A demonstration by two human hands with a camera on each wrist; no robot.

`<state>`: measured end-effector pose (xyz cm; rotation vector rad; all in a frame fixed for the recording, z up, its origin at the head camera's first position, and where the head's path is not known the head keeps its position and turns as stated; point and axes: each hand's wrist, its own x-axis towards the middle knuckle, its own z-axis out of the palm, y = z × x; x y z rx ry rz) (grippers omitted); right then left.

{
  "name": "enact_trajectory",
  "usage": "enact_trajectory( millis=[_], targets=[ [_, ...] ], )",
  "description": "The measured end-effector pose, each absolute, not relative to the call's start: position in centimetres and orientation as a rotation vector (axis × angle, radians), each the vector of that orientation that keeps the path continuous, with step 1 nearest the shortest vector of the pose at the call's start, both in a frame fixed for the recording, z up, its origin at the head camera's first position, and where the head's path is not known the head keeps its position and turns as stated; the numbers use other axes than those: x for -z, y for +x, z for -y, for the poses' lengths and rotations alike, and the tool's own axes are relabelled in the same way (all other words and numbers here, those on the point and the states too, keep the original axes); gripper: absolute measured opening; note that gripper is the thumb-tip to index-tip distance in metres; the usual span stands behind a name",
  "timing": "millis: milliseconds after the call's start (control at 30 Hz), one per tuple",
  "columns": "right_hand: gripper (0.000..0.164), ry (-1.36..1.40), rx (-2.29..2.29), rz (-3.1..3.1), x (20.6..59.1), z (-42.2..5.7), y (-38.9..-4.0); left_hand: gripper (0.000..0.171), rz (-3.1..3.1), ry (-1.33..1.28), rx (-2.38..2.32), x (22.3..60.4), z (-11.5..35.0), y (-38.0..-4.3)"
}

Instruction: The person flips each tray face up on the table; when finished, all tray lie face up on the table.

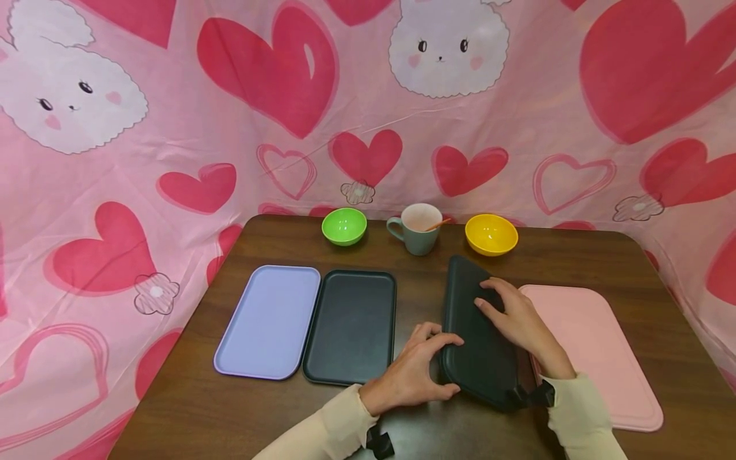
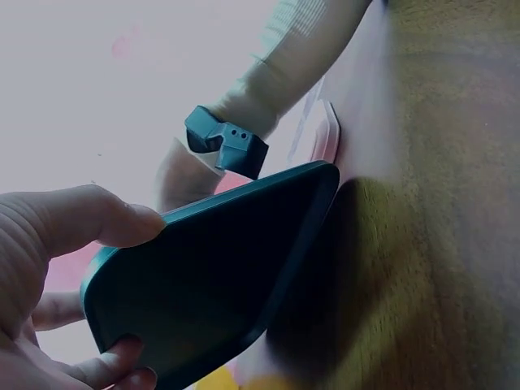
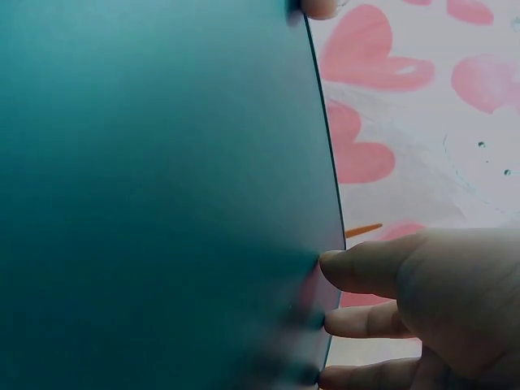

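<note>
A dark tray [image 1: 483,358] stands tilted on the right half of the table, its left side raised and its smooth underside toward my right hand. My left hand [image 1: 409,377] grips the raised edge near the front corner; in the left wrist view its thumb lies on the outside, with fingertips over the rim on the hollow side. My right hand [image 1: 520,319] touches the underside with spread fingertips, and the right wrist view shows them against the smooth face near its edge. A second dark tray [image 1: 352,326] lies flat to the left.
A lavender tray [image 1: 269,322] lies at the left beside the flat dark tray. A pink tray [image 1: 598,358] is on the right. Along the back edge stand a green bowl [image 1: 344,227], a mug [image 1: 418,239] with an orange stick in it, and a yellow bowl [image 1: 491,235].
</note>
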<state>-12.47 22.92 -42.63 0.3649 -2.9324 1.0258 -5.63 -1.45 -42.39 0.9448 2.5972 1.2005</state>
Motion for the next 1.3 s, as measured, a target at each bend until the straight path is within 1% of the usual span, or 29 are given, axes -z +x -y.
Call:
enact_trajectory(
  millis=[400, 800, 1300],
  targets=[
    [0.045, 0.384, -1.057, 2.928, 41.2, -22.4, -11.6, 0.056, -2.665, 1.066, -1.176, 41.9, 1.5, -5.4],
    [0.045, 0.393, -1.1, 2.895, 39.9, -21.9, -10.8, 0.051, -2.624, 1.098, -1.223, 41.0, 1.3, -5.0],
    [0.048, 0.391, -1.161, 2.87, 38.3, -21.6, -9.8, 0.046, -2.627, 1.253, -1.27, 40.4, 0.9, -4.7]
  ],
)
